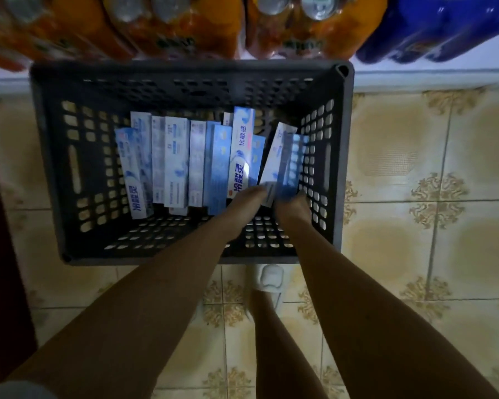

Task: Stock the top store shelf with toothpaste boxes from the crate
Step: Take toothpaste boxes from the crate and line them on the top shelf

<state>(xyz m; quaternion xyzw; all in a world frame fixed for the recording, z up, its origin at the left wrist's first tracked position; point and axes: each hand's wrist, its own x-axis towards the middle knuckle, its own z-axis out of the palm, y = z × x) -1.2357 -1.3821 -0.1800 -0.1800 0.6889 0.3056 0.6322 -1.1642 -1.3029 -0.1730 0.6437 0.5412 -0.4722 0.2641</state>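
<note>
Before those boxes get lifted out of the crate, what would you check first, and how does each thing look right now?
1. Both hands inside the crate: ok; left hand and right hand reach the boxes at its right side.
2. Grip closed on the tilted boxes: cannot tell, blurred.
3. Stock left: ok; a row of toothpaste boxes lies in the crate.
4. Crate steady: ok, flat on the tiled floor.
5. Top shelf has room: cannot tell, out of view.
6. Footing: ok; a foot stands behind the crate.

Dk grey crate (45, 156), blue-white boxes (176, 162), beige tiles (415, 156).
</note>
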